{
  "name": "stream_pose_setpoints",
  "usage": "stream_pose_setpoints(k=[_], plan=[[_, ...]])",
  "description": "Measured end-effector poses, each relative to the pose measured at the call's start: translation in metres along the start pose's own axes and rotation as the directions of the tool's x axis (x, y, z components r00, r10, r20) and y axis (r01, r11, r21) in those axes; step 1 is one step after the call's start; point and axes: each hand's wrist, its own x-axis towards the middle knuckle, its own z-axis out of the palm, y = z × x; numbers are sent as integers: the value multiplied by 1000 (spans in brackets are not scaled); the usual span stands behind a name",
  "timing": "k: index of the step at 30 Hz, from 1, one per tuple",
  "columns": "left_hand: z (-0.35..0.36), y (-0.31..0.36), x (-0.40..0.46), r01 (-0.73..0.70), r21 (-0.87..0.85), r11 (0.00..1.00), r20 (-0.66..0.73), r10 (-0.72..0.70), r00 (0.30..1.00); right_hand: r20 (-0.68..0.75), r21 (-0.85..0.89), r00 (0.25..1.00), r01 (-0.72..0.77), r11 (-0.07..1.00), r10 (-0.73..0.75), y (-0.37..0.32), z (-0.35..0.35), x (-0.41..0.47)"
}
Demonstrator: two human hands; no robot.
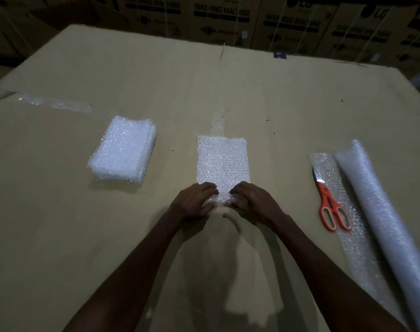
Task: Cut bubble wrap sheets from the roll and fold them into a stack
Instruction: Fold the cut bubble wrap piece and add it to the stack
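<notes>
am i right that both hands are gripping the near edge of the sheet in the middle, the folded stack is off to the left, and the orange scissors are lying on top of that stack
Not quite. The head view shows the orange scissors lying on the unrolled strip beside the roll at right, not on the folded stack. The rest holds: left hand and right hand grip the sheet's near edge.

One roll (381, 212), one scissors (333, 209) (orange), two hands (194, 200).

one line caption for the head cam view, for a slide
Both hands grip a bubble wrap sheet; stack left, scissors right.
</notes>
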Motion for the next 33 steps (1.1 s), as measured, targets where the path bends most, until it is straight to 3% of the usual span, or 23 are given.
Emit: stream_pose_setpoints(k=[6,10,13,16,19,23,25,28,33], plan=[[-8,17,-2,67,24,997,-27,-66,997,87,-80,996,33,996,-26,-3,-2,-2],[-16,31,-4,83,30,996,-20,-83,996,40,-78,998,55,995,-52,-6,-8,-7],[-22,38,-13,119,-1,993,-12,-119,993,-3,42,1000,8,999,-7,-5,-15,-16],[-28,49,-19,134,-32,990,-20,-134,991,69,198,995,-80,977,68,-5,-20,-24],[-36,57,-19,188,-191,964,-18,-195,981,117,379,984,-167,910,132,-2,-31,-30],[-46,53,-7,297,-343,891,47,-299,953,71,531,975,-217,819,212,6,-46,-25],[-51,49,2,338,-369,866,15,-358,934,35,579,960,-246,777,278,6,-50,-15],[-56,40,16,360,-336,870,-83,-408,909,-21,579,946,-251,776,322,4,-50,8],[-50,22,33,410,-155,899,-56,-422,905,-42,458,944,-272,846,326,20,-37,52]])
